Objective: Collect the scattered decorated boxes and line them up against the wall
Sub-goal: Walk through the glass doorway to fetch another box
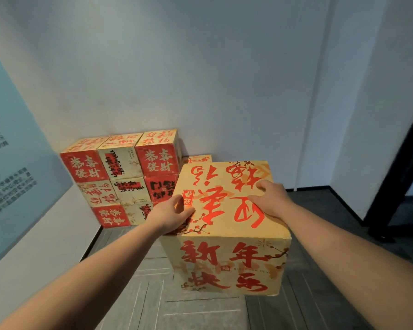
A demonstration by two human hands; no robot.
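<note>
Both hands clamped on a big yellow box held above the grey floor: left hand gripping its left edge, right hand curled over the right edge. Further back, stack of red and cream boxes tucked against the wall.

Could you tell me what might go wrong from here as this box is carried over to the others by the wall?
1. The left hand and right hand hold the yellow box only at its top edges; that grip could slip.
2. The box hides the floor ahead and most of a smaller box behind it, so it may bump that.
3. The stack by the wall is three high; a knock could topple it.
</note>
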